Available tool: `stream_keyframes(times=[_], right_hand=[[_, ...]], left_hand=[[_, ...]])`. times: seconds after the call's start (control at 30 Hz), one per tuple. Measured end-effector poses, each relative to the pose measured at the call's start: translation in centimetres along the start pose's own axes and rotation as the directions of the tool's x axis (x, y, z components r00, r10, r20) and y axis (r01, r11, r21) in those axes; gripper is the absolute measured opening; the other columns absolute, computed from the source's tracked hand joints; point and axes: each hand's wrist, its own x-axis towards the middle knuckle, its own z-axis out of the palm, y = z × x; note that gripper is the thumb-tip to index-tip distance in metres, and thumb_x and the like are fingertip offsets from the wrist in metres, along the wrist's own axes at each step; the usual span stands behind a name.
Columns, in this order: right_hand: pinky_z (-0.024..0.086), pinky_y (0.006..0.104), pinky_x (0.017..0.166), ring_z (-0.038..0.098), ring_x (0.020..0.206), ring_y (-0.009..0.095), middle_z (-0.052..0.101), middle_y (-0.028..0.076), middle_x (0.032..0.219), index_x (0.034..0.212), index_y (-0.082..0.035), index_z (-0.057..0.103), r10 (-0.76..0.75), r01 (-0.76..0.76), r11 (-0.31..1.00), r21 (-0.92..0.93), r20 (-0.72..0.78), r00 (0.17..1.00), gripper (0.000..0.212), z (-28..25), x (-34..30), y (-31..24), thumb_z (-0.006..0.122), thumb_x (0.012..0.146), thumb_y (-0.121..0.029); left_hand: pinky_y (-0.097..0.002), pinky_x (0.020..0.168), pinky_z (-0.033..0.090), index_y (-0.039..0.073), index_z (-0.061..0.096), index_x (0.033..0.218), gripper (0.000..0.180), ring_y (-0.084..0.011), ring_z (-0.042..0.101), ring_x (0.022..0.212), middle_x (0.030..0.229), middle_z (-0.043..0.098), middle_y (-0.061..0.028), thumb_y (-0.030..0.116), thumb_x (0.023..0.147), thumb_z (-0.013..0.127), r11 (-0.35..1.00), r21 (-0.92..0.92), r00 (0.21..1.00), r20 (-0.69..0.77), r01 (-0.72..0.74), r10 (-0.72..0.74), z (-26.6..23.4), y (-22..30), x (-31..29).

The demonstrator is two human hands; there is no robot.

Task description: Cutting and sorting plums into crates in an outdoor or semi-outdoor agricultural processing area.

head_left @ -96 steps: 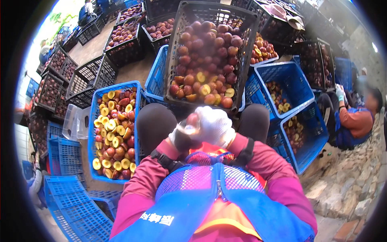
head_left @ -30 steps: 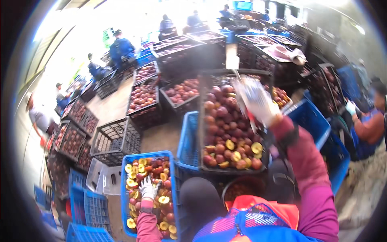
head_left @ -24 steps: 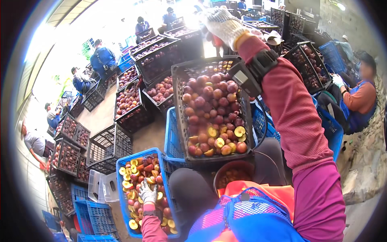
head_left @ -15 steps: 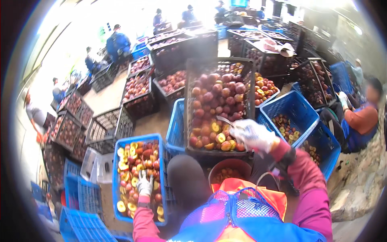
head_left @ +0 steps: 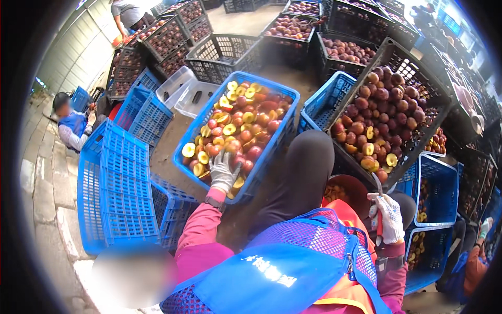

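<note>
Peaches [head_left: 238, 128], whole and halved, fill a blue crate [head_left: 285, 97] left of centre, and the gloved left hand [head_left: 224, 171] is laid on the fruit at the crate's near edge, fingers curled over it; whether a peach is actually clasped cannot be told. The gloved right hand [head_left: 388, 219] is held well apart, near right, closed round a knife [head_left: 377, 209] whose blade points up. Just beyond that hand, a tilted black crate [head_left: 413, 73] of dark red peaches is propped, with a few halves at its near end. A small red basin [head_left: 349, 189] is seen between the knee and the right hand. Empty blue crates [head_left: 117, 193] are stacked at near left.
</note>
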Motion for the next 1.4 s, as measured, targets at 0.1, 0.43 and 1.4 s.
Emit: stream_keyframes(times=[0.1,0.43,1.4], right_hand=[[0.042,0.0235,0.047,0.054,0.051,0.007,0.064,0.002,0.076,0.129,-0.003,0.074,0.029,-0.028,0.999,0.033,-0.031,0.999,0.031,0.3,0.7,0.1,0.061,0.117,-0.028],[0.042,0.0226,0.049,0.054,0.052,0.006,0.066,0.002,0.077,0.129,-0.002,0.074,0.083,-0.083,0.997,-0.006,-0.039,0.996,0.032,2.8,4.0,0.0,0.062,0.116,-0.030],[0.039,0.0209,0.049,0.052,0.051,0.003,0.065,-0.001,0.077,0.129,-0.005,0.075,0.063,-0.060,0.995,0.082,-0.034,0.997,0.033,0.5,6.1,3.0,0.061,0.117,-0.032]], left_hand=[[-0.0644,0.128,0.032,0.016,0.059,0.158,0.076,-0.0354,0.051,0.151,0.163,0.057,-0.0121,0.068,0.102,0.064,0.989,0.013,0.982,0.120,0.147,-0.148,0.0,-1.9,-2.5],[-0.0660,0.126,0.031,0.015,0.065,0.151,0.070,-0.0416,0.043,0.158,0.167,0.054,-0.0149,0.064,0.102,0.065,0.999,0.039,0.999,-0.011,0.035,-0.035,-1.9,-2.1,10.3],[-0.0795,0.127,0.019,0.033,0.055,0.164,0.073,-0.0477,0.030,0.164,0.180,0.032,-0.0169,0.071,0.103,0.058,0.969,0.186,0.933,0.291,0.159,-0.209,-2.5,-0.7,-1.9]])
